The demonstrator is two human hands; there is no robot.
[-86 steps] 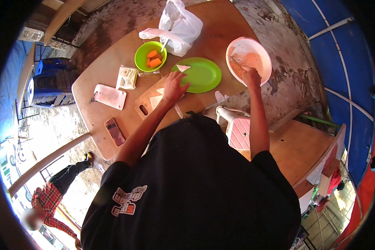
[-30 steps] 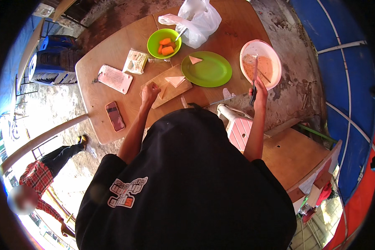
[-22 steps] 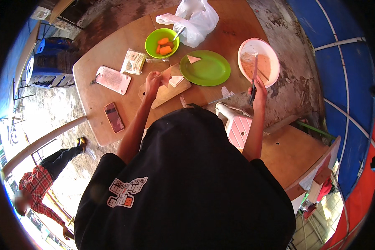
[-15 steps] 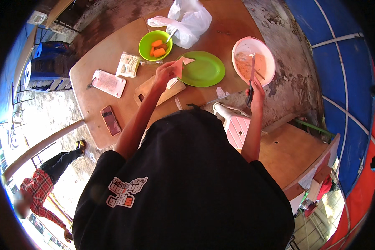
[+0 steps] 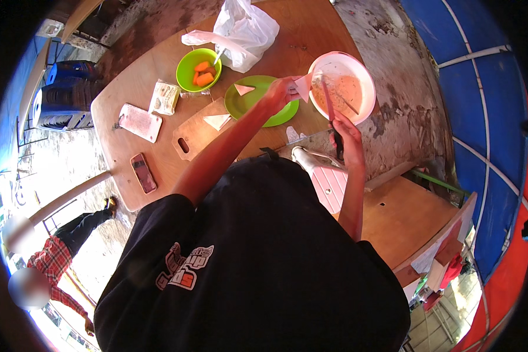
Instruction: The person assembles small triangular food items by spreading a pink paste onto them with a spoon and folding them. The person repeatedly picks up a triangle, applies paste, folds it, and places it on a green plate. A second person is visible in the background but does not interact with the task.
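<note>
My left hand point(image 5: 280, 95) pinches a thin, pale pink triangular slice point(image 5: 303, 86) at the left rim of a pale bowl point(image 5: 368, 105). Orange-pink sauce lies in the bowl, with a thin stick-like utensil point(image 5: 349, 104) in it. My right hand point(image 5: 349, 141) is closed round the black handle of a knife point(image 5: 329, 105), whose sauce-tinted blade reaches over the bowl's left side. Below my left hand is a green oval plate point(image 5: 234, 108) carrying another pale triangular slice point(image 5: 243, 89). A white triangular slice point(image 5: 217, 121) rests on a wooden cutting board point(image 5: 196, 132), partly hidden by my left forearm.
A green bowl point(image 5: 180, 73) holds orange chunks point(image 5: 203, 78) and a utensil. Beside it sits a white plastic bag point(image 5: 246, 38). Leftward lie a packet point(image 5: 165, 97), a pinkish slab point(image 5: 141, 122) and a phone point(image 5: 144, 173). A person point(image 5: 53, 258) in red plaid stands off left.
My left hand has carried the triangular slice rightward, from the plate's left edge to the bowl's rim. My right hand has drawn the knife slightly left and nearer. The view has shifted a little.
</note>
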